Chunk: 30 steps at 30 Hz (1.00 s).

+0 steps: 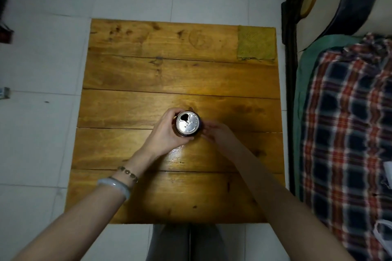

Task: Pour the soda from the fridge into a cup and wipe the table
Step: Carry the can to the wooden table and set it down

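Observation:
A soda can (188,123) stands upright near the middle of the wooden table (180,74), its silver top showing an open mouth hole. My left hand (167,131) grips the can from the left, fingers curled round its side. My right hand (216,132) lies just right of the can, blurred, its fingers at the can's side; whether it touches is unclear. A yellow-green cloth (255,43) lies flat on the table's far right corner. No cup is in view.
White floor tiles (42,133) surround the table. A bed with a plaid blanket (347,133) and a green sheet runs along the right side. My legs (186,241) show under the table's near edge. A small box (4,93) lies at the left edge.

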{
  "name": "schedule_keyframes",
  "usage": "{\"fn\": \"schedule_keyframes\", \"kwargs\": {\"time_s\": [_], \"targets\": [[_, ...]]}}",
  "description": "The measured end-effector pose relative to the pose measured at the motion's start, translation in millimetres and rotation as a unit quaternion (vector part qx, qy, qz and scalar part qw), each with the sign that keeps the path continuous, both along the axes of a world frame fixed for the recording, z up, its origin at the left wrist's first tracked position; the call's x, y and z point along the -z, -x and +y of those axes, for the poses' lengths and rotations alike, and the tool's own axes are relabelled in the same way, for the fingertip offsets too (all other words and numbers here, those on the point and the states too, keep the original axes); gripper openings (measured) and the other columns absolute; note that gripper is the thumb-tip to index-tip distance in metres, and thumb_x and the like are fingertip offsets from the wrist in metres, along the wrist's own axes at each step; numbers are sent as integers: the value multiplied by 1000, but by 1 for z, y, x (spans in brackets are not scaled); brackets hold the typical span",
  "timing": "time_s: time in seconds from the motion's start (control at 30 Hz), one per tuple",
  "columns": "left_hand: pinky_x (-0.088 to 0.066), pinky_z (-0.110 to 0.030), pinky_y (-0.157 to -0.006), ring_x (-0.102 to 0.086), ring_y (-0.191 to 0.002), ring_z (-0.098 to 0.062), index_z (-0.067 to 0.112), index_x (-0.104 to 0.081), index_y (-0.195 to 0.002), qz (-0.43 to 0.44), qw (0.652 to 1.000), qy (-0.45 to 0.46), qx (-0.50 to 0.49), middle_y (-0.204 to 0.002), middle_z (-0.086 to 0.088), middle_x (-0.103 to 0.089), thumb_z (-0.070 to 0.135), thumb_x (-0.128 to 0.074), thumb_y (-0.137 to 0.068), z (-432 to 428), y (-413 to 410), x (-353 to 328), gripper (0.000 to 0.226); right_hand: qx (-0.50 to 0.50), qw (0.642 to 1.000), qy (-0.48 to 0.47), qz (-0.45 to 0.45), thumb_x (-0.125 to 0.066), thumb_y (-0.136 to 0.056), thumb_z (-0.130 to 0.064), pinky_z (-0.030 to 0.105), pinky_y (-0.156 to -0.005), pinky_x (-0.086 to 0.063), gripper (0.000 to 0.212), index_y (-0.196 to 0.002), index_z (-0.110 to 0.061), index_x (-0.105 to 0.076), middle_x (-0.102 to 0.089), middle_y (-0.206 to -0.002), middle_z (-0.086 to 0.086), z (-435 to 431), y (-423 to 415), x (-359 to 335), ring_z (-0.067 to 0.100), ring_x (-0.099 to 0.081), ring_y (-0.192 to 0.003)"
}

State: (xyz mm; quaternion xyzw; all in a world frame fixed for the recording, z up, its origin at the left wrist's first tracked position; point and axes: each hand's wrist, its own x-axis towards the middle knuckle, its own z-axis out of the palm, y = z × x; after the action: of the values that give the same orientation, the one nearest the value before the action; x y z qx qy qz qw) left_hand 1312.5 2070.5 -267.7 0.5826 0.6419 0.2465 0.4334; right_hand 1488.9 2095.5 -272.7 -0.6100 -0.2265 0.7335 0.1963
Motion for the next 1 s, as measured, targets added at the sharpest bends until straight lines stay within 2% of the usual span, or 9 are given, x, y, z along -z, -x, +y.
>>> {"fn": "schedule_keyframes", "kwargs": {"time_s": [0.17, 0.23, 0.33, 0.43, 0.53, 0.7, 0.83, 0.93, 1.0], "targets": [[-44, -24, -94, -53, -107, -5, 22, -48, -121, 16, 1000, 17, 0, -116, 11, -55, 29, -91, -55, -3, -2, 31, 79, -11, 1000, 19, -3, -45, -87, 15, 11, -63, -49, 36, -121, 5, -53, -58, -84, 0, 1, -2, 26, 5, -55, -76], [-42, -17, -93, -51, -105, -1, 21, -49, -122, 22, 1000, 11, -3, -113, 15, -53, 30, -91, -55, -5, -3, 36, 79, -20, 999, 24, -8, -47, -86, 15, 13, -62, -50, 32, -113, 3, -57, -57, -84, 0, 0, -4, 33, 3, -56, -74], [-39, -11, -89, -48, -103, 3, 23, -49, -119, 23, 1000, 8, -9, -110, 19, -50, 29, -90, -56, -8, -5, 39, 76, -37, 998, 39, -17, -49, -87, 10, 18, -65, -49, 29, -88, -16, -61, -59, -84, -4, -3, -3, 38, 3, -56, -78], [-38, -13, -91, -48, -105, -1, 23, -48, -118, 22, 1000, 10, -4, -111, 16, -50, 25, -90, -57, -8, -7, 42, 74, -53, 997, 44, -23, -48, -88, 10, 21, -69, -47, 33, -80, -20, -59, -59, -83, -5, -3, -1, 42, 4, -55, -80], [-32, 0, -87, -46, -104, 1, 17, -50, -120, 27, 1000, 9, -3, -112, 12, -51, 23, -90, -57, -9, -8, 46, 74, -54, 997, 49, -25, -47, -88, 10, 24, -69, -47, 35, -74, -21, -56, -59, -83, -5, -3, -2, 45, 5, -55, -80], [-35, -12, -92, -47, -110, -2, 19, -48, -125, 37, 999, 21, -9, -118, 12, -52, 27, -89, -59, -14, -8, 45, 78, -70, 996, 44, -20, -45, -88, 9, 25, -73, -47, 32, -93, -19, -59, -59, -86, -7, -2, -2, 41, 6, -55, -83], [-37, -23, -100, -46, -125, -11, 23, -34, -141, 76, 995, 63, -1, -139, 6, -49, 33, -87, -61, -21, -7, 38, 96, -140, 989, 6, -52, -47, -88, 3, 29, -82, -43, 36, -111, -22, -59, -60, -92, -9, -2, -3, 20, 9, -54, -90], [-32, -28, -106, -38, -134, -17, 17, -22, -147, 126, 985, 114, 0, -149, 0, -38, 36, -84, -65, -32, 0, 20, 105, -233, 963, -89, -105, -48, -86, 5, 19, -75, -41, 40, -119, -15, -59, -61, -109, 0, 0, -6, -15, 16, -54, -103], [-28, -31, -111, -34, -137, -21, 12, -22, -147, 162, 980, 112, 10, -151, -6, -33, 40, -80, -70, -41, 5, -1, 101, -317, 921, -153, -168, -47, -87, 4, 22, -78, -42, 44, -129, -7, -51, -56, -127, 10, 1, -11, -38, 22, -53, -112]]}}
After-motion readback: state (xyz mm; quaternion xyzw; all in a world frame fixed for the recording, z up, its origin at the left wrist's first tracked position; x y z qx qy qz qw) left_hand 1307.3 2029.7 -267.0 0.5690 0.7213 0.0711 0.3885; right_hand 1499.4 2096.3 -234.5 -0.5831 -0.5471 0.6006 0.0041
